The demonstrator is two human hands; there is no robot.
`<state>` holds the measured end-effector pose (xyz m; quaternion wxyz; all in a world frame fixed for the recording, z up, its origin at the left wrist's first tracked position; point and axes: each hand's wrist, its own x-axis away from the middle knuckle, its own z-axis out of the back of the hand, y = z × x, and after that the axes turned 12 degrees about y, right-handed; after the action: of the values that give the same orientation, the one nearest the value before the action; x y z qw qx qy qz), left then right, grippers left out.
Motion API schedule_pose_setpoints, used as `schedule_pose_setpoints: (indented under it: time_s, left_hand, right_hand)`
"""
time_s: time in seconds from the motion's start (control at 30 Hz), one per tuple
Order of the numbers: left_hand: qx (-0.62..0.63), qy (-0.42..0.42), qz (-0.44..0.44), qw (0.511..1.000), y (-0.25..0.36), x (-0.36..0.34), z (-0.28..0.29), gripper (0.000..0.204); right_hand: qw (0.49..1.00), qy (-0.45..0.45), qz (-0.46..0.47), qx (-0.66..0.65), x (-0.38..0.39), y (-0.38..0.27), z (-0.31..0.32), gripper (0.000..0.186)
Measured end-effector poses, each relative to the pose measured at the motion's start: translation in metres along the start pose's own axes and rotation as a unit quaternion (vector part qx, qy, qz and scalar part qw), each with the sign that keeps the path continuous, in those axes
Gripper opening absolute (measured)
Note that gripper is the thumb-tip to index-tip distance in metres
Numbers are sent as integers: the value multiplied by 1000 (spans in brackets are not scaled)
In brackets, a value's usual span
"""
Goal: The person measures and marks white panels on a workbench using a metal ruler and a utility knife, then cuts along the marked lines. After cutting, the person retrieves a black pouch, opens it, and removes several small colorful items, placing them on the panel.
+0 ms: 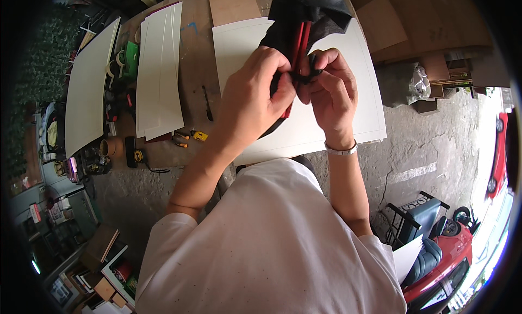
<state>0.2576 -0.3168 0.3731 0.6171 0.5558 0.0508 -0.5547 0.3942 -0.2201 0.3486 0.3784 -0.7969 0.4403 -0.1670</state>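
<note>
Both hands pinched shut on 1 black cloth (304,12) w/ 2 red strips (300,39), held between them above the white board (359,96). Left hand (255,99) grips cloth edge, right hand (329,91) fingertips pinch black cord. Prob best keep pinch tight, work near fingertips. Left of left hand: 1 stack white sheets (159,75), 1 black pen (208,103)

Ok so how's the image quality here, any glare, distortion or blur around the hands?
Head view: strong fisheye bending, with the white board edges curving and dark vignette at the corners; daylight is soft, and the right rim near the red car is blown out; the left hand and right hand on the black and red fabric piece look sharp, with no motion blur.
</note>
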Motion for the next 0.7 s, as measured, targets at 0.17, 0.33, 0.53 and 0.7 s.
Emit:
schedule_pose_setpoints:
  time_s: [0.17,0.33,0.53,0.7]
  left_hand:
    - [26,7,58,998,-1,8,-7,16]
    - [65,40,77,994,-15,10,-1,5]
    - [117,-16,53,992,-16,14,-4,16]
    - [180,-165,101,964,-18,2,10,22]
  right_hand:
    - [994,-99,12,32,-5,-13,21,9]
    - [964,-162,73,-197,-13,-44,39,47]
    - [946,-19,43,320,33,-23,25,74]
    - [923,19,64,379,47,-26,28,80]
